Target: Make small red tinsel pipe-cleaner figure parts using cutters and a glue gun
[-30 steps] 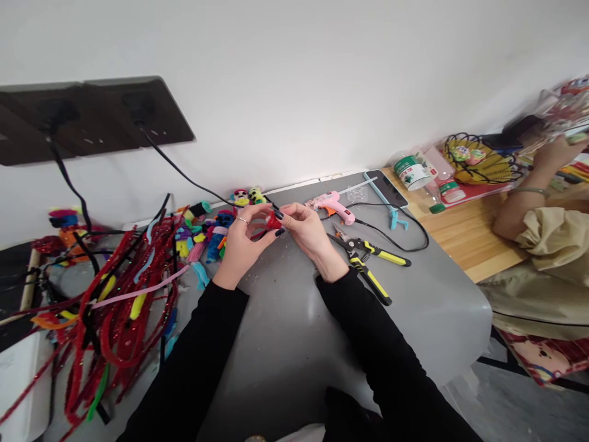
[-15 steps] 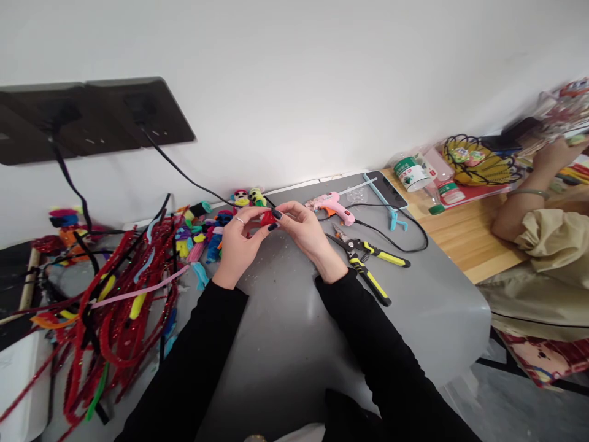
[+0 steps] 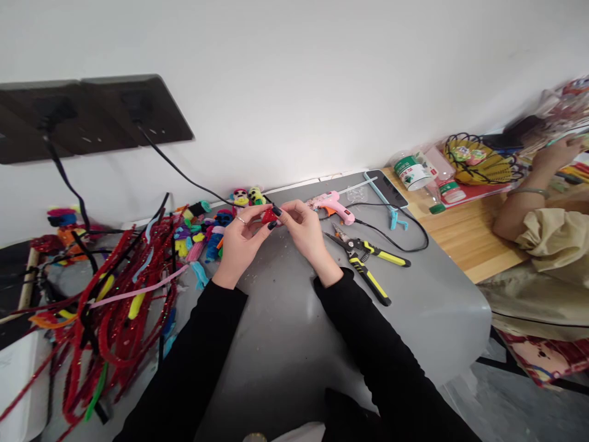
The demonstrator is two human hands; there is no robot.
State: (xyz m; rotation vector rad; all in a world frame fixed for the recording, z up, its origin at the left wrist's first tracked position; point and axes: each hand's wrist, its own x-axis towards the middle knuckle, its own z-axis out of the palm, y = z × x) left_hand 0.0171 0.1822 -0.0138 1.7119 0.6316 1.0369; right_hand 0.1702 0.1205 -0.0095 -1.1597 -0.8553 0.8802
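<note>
Between my two hands is a small red piece [image 3: 269,216], fuzzy-looking like pipe cleaner; most of it is hidden by fingers. My left hand [image 3: 243,242] pinches it between thumb and fingertips from the left. From the other side, my right hand [image 3: 301,230] closes thumb and fingers on it, the fingertips of both hands nearly touching. Just behind the hands, two small pipe-cleaner dolls [image 3: 248,196] lean near the wall. A pink glue gun [image 3: 338,207] lies to the right of my right hand. Closer to me rest yellow-and-black pliers [image 3: 363,261] with handles spread.
Red tinsel pipe cleaners [image 3: 122,307] heap up at left beside a white box [image 3: 23,380]. Black cords hang from the wall sockets [image 3: 138,116]. A phone [image 3: 387,188] lies at the back right. Beyond it are plastic bottles [image 3: 411,172], a yellow basket [image 3: 481,161] and another person's arm [image 3: 519,205].
My fingers have shifted slightly around the red piece, and a little more of it shows. At the far right, the other person's hand has moved slightly.
</note>
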